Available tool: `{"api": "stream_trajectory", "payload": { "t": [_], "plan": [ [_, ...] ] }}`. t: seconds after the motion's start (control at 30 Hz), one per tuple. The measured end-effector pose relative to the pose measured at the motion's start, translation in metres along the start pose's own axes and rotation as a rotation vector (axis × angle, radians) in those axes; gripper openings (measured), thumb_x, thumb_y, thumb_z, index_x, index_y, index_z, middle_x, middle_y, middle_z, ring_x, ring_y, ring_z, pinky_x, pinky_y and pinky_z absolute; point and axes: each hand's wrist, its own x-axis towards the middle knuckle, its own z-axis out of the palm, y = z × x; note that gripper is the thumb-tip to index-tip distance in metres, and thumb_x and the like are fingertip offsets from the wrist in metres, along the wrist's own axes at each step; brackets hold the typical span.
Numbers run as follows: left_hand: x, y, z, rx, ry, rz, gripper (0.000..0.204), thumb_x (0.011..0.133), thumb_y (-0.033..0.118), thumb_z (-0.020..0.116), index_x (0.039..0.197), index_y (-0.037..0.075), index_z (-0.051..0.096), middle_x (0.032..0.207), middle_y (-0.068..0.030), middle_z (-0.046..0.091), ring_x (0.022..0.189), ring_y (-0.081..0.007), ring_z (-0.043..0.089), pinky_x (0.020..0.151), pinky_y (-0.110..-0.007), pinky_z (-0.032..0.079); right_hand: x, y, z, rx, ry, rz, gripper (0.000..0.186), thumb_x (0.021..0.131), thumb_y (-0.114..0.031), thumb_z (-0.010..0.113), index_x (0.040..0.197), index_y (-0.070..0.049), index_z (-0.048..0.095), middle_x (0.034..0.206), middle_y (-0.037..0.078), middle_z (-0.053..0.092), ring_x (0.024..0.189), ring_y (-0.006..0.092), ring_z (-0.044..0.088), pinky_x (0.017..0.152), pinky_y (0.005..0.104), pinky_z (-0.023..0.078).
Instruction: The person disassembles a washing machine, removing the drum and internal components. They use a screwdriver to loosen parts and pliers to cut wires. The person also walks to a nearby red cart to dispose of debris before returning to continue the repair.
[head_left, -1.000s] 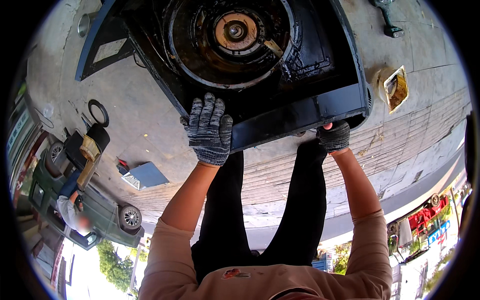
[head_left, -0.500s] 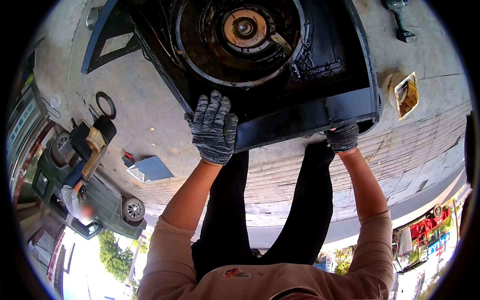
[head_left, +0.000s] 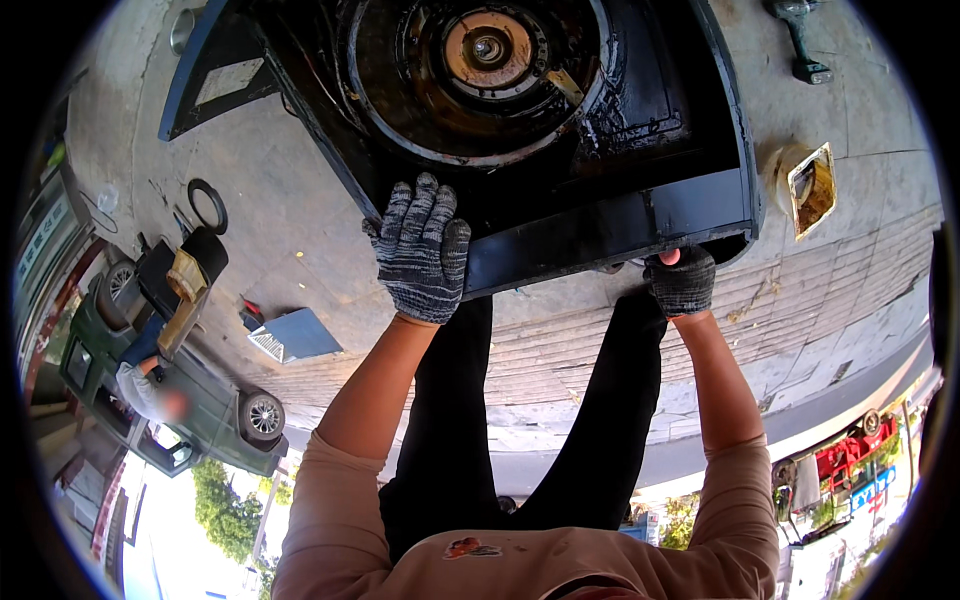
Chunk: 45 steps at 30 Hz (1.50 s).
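My left hand (head_left: 420, 245), in a striped grey glove, lies with straight fingers on the near-left corner of a large black metal housing (head_left: 610, 225). Grimy, oily black surfaces surround a round ring and a copper-coloured centre disc (head_left: 460, 50) inside it. My right hand (head_left: 682, 280), also gloved with a pink bare thumb tip showing, is closed just under the housing's front edge; what its fingers hold is hidden.
A power drill (head_left: 800, 40), grimy square container (head_left: 810, 190), dark panel (head_left: 185, 105), rubber ring (head_left: 208, 205) and blue panel (head_left: 305, 332) lie around. A co-worker (head_left: 145, 390) is at left beside items and a green vehicle (head_left: 215, 425). My legs are below the housing.
The whole view has shifted slightly, housing and surroundings appearing a little further right than a second ago. My right fist has shifted slightly at the edge; my left hand stays on the corner.
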Motion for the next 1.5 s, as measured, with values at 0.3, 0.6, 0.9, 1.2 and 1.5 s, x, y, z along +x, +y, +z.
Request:
{"api": "stream_trajectory", "payload": {
  "t": [0.3,0.6,0.9,1.2,1.5],
  "plan": [
    [0.001,0.002,0.0,-0.022,-0.004,0.004,0.038,0.09,0.031,0.055,0.122,0.013,0.063,0.136,-0.0067,0.053,0.129,-0.0299,0.043,0.109,-0.055,0.02,0.008,-0.007,-0.008,-0.092,0.038,-0.15,0.021,0.078,-0.027,0.067,0.082,-0.007,0.066,0.072,0.012,0.065,0.067,0.0339,0.062,0.061,0.0398,0.049],
    [0.0,-0.001,0.003,0.027,-0.017,0.047,0.023,0.087,0.029,0.057,0.102,0.017,0.07,0.134,-0.0047,0.055,0.126,-0.0301,0.044,0.105,-0.058,0.023,0.013,0.018,0.012,-0.216,-0.012,-0.167,0.029,0.073,-0.019,0.069,0.101,-0.012,0.068,0.102,0.009,0.067,0.096,0.0295,0.063,0.085,0.039,0.05],
    [-0.009,-0.008,0.002,0.026,-0.056,0.017,0.026,0.092,0.028,0.05,0.101,0.019,0.073,0.134,-0.0034,0.055,0.128,-0.0281,0.04,0.11,-0.053,0.016,0.018,-0.012,0.011,-0.346,-0.077,-0.334,0.043,0.075,-0.024,0.067,0.117,-0.014,0.063,0.115,0.009,0.063,0.109,0.0294,0.057,0.097,0.0401,0.044],
    [-0.004,-0.002,0.009,0.041,-0.022,0.087,0.026,0.093,0.024,0.049,0.102,0.016,0.072,0.134,-0.0068,0.054,0.126,-0.0317,0.043,0.109,-0.054,0.019,0.033,0.145,0.045,-0.634,-0.108,-0.562,0.046,0.085,-0.034,0.055,0.128,-0.017,0.055,0.132,0.008,0.053,0.121,0.0283,0.049,0.104,0.0445,0.036],
    [-0.002,0.003,0.008,0.013,-0.024,0.052,0.026,0.093,0.02,0.05,0.106,0.014,0.071,0.132,-0.0075,0.056,0.125,-0.0314,0.044,0.108,-0.049,0.024,0.032,0.177,0.054,-0.489,-0.28,-0.427,0.051,0.085,-0.04,0.055,0.13,-0.017,0.054,0.134,0.009,0.052,0.123,0.0285,0.047,0.105,0.0446,0.034]
  ]
}}
